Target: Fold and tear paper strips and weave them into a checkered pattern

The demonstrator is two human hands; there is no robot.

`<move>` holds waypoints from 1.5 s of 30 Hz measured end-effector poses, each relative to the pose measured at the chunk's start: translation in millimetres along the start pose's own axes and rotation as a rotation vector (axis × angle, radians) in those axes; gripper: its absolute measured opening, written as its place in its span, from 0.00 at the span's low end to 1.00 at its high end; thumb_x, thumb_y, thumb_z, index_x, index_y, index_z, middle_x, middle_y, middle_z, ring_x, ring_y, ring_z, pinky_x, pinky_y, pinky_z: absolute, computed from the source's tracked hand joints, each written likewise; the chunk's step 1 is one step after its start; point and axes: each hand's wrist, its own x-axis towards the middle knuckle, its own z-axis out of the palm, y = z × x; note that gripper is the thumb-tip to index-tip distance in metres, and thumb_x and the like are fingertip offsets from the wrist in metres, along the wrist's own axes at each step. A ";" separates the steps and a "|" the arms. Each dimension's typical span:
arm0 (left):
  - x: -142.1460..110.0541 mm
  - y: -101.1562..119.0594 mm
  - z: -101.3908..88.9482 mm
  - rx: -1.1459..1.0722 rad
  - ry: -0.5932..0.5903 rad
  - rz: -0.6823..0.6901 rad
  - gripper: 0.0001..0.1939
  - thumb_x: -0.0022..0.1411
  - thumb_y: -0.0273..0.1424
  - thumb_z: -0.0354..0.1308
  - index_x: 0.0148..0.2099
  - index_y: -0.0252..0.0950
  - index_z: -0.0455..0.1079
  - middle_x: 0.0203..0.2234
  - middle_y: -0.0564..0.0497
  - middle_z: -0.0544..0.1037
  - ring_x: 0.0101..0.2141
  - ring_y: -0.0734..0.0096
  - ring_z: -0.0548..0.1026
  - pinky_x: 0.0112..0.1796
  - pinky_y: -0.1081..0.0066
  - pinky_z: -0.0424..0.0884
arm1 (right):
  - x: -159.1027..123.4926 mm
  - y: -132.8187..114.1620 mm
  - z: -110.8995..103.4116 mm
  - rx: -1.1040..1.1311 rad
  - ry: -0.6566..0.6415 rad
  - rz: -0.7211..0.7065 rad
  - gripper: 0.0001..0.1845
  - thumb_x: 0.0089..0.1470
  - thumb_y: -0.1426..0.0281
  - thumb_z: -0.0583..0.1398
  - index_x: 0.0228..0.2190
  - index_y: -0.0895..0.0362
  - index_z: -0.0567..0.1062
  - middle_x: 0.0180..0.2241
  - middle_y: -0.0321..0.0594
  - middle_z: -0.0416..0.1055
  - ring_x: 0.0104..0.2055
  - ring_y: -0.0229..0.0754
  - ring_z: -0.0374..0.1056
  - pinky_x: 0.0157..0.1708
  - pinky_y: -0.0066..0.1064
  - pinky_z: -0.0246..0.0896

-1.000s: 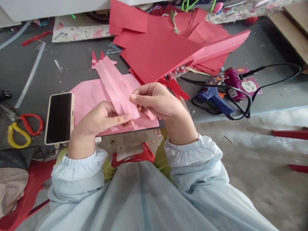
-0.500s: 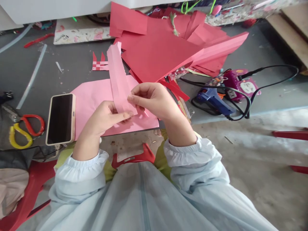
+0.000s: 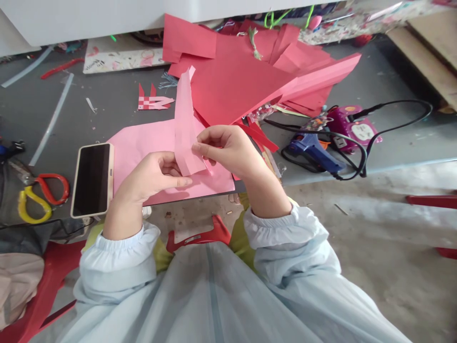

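Note:
My right hand pinches the lower end of a long folded pink paper strip between thumb and fingers. The strip leans up and away over a larger pink paper sheet lying at the table's front edge. Beside the strip's lower left edge is my left hand, its thumb stretched out beneath the strip and apart from the fingers. Some left fingertips are partly hidden near the strip. Beyond the sheet lies a small woven red and pink paper piece with pointed ends.
Red paper sheets are heaped at the back. To the left lie a phone and scissors with red and yellow handles. A blue glue gun and a purple power socket with a looping black cable occupy the right.
My left thumb has come off the strip, and the left hand now sits apart at its side. The strip has shifted right and stands more upright in my right hand.

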 end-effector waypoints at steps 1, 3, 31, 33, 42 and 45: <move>0.0 0.3 -1.7 0.004 0.001 0.020 0.15 0.41 0.30 0.77 0.32 0.35 0.77 0.25 0.52 0.80 0.27 0.72 0.78 0.32 0.72 0.77 | -0.1 -0.3 -0.4 -0.006 -0.006 0.000 0.09 0.52 0.69 0.65 0.24 0.58 0.73 0.20 0.32 0.67 0.20 0.30 0.61 0.21 0.25 0.56; -0.3 1.0 -4.0 0.010 0.023 0.055 0.15 0.42 0.30 0.77 0.33 0.35 0.78 0.26 0.52 0.81 0.28 0.73 0.78 0.33 0.72 0.77 | -0.1 -0.7 -1.1 -0.015 -0.016 0.004 0.09 0.52 0.69 0.65 0.24 0.58 0.73 0.20 0.32 0.68 0.20 0.31 0.61 0.21 0.26 0.57; -5.7 -4.4 -21.4 -0.185 0.443 0.255 0.12 0.53 0.41 0.71 0.27 0.38 0.78 0.21 0.55 0.75 0.24 0.75 0.74 0.29 0.72 0.74 | -5.3 -8.5 1.0 -0.267 -0.511 0.148 0.13 0.51 0.64 0.65 0.22 0.59 0.74 0.19 0.31 0.67 0.23 0.30 0.59 0.23 0.26 0.53; -5.8 -4.6 -18.6 -0.084 0.322 0.227 0.14 0.52 0.40 0.71 0.25 0.36 0.77 0.20 0.54 0.75 0.23 0.76 0.72 0.27 0.74 0.72 | -4.9 -8.2 2.7 -0.179 -0.402 0.149 0.13 0.50 0.62 0.67 0.24 0.59 0.75 0.21 0.33 0.70 0.23 0.32 0.63 0.24 0.26 0.56; -6.3 3.1 -8.3 0.234 -0.087 0.011 0.17 0.53 0.42 0.69 0.22 0.35 0.75 0.19 0.50 0.77 0.23 0.74 0.74 0.26 0.75 0.70 | 0.3 -0.8 1.4 0.039 -0.006 0.076 0.20 0.47 0.55 0.70 0.23 0.58 0.73 0.19 0.31 0.66 0.21 0.30 0.62 0.21 0.25 0.59; -5.2 1.4 -8.3 0.287 -0.159 0.002 0.19 0.53 0.43 0.69 0.20 0.35 0.73 0.17 0.51 0.76 0.22 0.74 0.73 0.25 0.75 0.69 | 1.3 -0.5 -1.6 0.108 0.053 0.024 0.19 0.49 0.55 0.69 0.24 0.58 0.74 0.20 0.31 0.68 0.21 0.29 0.62 0.22 0.25 0.60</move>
